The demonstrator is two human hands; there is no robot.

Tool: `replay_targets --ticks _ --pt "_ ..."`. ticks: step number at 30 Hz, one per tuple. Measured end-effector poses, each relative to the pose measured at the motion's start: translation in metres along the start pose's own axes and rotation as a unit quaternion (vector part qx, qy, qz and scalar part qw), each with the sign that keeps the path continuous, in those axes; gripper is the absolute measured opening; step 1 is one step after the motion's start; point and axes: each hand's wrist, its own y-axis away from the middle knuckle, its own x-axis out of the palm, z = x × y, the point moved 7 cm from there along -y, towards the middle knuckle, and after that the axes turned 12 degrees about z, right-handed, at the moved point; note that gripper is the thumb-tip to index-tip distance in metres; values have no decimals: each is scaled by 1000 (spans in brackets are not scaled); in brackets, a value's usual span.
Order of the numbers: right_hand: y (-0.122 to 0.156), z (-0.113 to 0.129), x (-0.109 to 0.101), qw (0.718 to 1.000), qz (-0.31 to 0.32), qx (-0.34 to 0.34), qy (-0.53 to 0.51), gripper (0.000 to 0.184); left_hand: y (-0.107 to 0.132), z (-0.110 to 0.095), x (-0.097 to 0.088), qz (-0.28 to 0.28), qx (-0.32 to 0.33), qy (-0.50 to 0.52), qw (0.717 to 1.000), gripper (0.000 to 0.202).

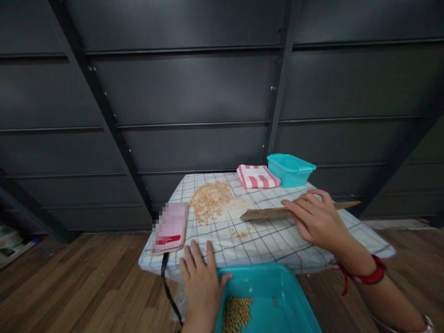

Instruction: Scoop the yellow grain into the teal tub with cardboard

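My right hand (pixel 314 217) grips a flat strip of brown cardboard (pixel 265 212), its far end resting near the cloth beside some white grains. My left hand (pixel 202 280) lies spread at the table's front edge, thumb at the rim of a large teal basin (pixel 258 270). Inside the basin sits a pile of yellowish beans (pixel 237 312). On the checked tablecloth (pixel 277 240) is a heap of yellow beans mixed with white grains (pixel 211 200). A small cluster of beans (pixel 241 233) lies between that heap and the basin.
A pink phone (pixel 171 226) with a black strap (pixel 166 282) lies at the table's left edge. A folded red-and-white striped cloth (pixel 257 176) and a smaller turquoise tub (pixel 290 170) stand at the back. Behind the table rises a dark panelled wall (pixel 187 88).
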Motion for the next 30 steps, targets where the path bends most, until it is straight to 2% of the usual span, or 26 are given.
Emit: replay_targets --ticks 7,12,16,26,30 --pt "-4 10 1 1000 18 4 -21 27 -1 1 2 19 -4 11 1000 76" --pt "-11 23 -7 999 9 -13 -48 23 -2 0 -4 9 -5 0 1000 76" --pt "-15 23 -10 999 -5 -8 -39 24 -1 0 -4 -2 -3 -17 1000 76" --pt "-25 31 7 999 23 -28 -30 30 -1 2 2 9 -4 8 1000 79" --pt "-24 32 8 998 26 -27 -41 31 -1 3 4 7 -4 5 1000 79"
